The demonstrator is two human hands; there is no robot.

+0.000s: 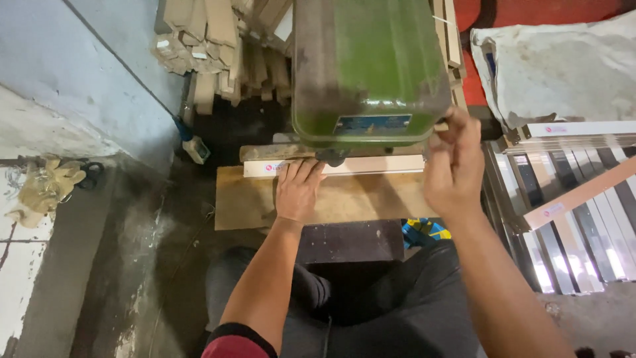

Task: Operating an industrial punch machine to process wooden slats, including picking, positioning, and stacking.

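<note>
A green machine head (368, 66) hangs over a wooden work board (358, 199). A long pale strip (371, 165) lies across the board under the machine. My left hand (298, 190) rests flat on the board with its fingertips pressing the strip's left part. My right hand (454, 166) is raised at the machine's lower right corner, fingers curled on a part there that I cannot make out. My knees in dark trousers are below the board.
A stack of cut wooden pieces (218, 46) stands behind the machine at the left. Shiny metal strips (570, 199) with a wooden slat (583, 192) across them lie at the right. A grey sack (563, 66) is behind them. A crumpled rag (46, 189) lies on the floor left.
</note>
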